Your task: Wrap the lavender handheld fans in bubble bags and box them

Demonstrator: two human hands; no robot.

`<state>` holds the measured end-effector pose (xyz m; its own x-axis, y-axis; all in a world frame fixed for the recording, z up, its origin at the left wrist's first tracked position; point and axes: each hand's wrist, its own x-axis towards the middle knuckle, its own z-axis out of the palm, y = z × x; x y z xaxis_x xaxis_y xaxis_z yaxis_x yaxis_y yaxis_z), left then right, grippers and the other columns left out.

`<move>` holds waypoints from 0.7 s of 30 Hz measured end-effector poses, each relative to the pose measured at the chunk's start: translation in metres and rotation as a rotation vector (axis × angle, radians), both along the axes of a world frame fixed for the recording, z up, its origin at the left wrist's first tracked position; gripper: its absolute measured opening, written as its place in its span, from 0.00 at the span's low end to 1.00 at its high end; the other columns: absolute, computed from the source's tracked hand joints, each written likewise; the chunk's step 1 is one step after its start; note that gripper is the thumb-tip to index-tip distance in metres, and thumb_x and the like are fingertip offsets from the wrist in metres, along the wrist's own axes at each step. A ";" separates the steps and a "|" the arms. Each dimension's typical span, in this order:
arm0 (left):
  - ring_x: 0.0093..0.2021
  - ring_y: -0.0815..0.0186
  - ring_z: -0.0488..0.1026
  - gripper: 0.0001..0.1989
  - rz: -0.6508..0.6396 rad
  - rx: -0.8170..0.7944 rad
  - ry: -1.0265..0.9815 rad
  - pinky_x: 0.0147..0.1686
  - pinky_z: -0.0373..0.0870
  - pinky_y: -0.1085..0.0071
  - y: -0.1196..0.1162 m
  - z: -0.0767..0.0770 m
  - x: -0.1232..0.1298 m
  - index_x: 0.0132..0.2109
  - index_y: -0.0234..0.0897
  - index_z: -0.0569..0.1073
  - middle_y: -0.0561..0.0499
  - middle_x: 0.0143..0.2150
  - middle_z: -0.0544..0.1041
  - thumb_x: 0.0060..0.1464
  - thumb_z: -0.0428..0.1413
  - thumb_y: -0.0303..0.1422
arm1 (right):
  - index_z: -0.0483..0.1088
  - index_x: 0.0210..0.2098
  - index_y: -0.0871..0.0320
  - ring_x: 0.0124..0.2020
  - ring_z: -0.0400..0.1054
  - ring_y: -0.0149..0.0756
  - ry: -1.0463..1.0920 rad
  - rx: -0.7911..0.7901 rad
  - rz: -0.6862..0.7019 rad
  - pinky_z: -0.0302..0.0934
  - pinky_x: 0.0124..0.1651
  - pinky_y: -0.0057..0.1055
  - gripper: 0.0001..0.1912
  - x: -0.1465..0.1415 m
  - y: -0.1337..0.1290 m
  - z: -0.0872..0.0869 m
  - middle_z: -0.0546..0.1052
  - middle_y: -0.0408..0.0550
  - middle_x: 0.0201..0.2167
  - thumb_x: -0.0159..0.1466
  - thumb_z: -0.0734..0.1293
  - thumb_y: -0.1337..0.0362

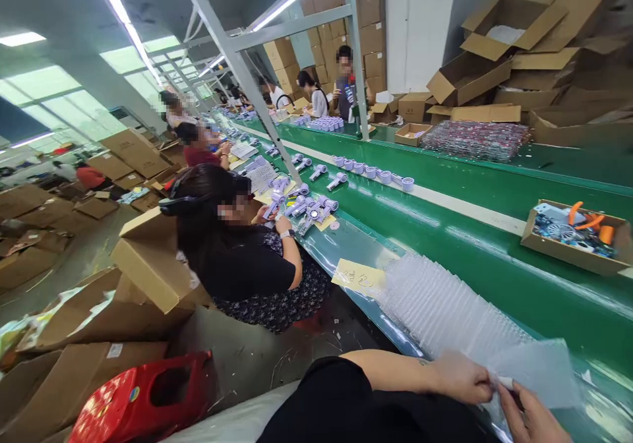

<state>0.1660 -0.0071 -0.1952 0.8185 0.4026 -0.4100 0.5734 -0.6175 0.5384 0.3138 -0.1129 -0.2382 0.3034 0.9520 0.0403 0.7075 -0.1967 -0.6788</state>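
At the lower right, my left hand [462,377] pinches the near edge of a translucent plastic bag [537,370]. Close beside it, my right hand [529,413] grips the same edge between thumb and fingers, partly cut off by the bottom of the view. The bag lies flat and extends away from my hands over the table edge area. Just beyond my hands, a long overlapping row of clear bubble bags [450,298] rests on the green table, with a yellow handwritten note [359,277] at its far end.
A co-worker [237,245] sits to the left, handling lilac fans [311,212]. More fans stand on the green conveyor [445,232]. An open box of parts [573,258] lies at right. A red stool [143,397] and cartons [148,258] occupy the floor.
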 end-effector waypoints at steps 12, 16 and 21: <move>0.33 0.67 0.70 0.14 0.128 -0.092 -0.214 0.34 0.62 0.74 0.012 -0.011 -0.010 0.37 0.33 0.74 0.49 0.34 0.76 0.57 0.43 0.30 | 0.65 0.42 0.55 0.44 0.68 0.41 -0.074 0.164 0.048 0.64 0.48 0.43 0.09 -0.045 0.018 0.034 0.73 0.53 0.39 0.64 0.56 0.63; 0.30 0.68 0.68 0.15 0.114 -0.245 -0.172 0.32 0.62 0.73 0.009 -0.011 -0.002 0.34 0.32 0.75 0.50 0.29 0.75 0.56 0.45 0.33 | 0.64 0.42 0.57 0.46 0.66 0.42 -0.091 0.124 0.009 0.63 0.50 0.44 0.09 -0.038 0.020 0.032 0.71 0.54 0.40 0.64 0.55 0.66; 0.25 0.70 0.68 0.14 0.130 -0.425 0.030 0.28 0.63 0.76 0.013 -0.013 0.008 0.33 0.31 0.75 0.52 0.24 0.72 0.55 0.46 0.33 | 0.64 0.40 0.60 0.44 0.65 0.41 -0.058 0.017 -0.005 0.63 0.48 0.43 0.11 -0.034 0.012 0.020 0.70 0.56 0.38 0.64 0.52 0.68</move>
<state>0.1741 0.0057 -0.2079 0.7575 0.2921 -0.5838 0.6507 -0.2666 0.7110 0.2800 -0.1004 -0.2183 0.3048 0.9495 0.0744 0.7450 -0.1890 -0.6398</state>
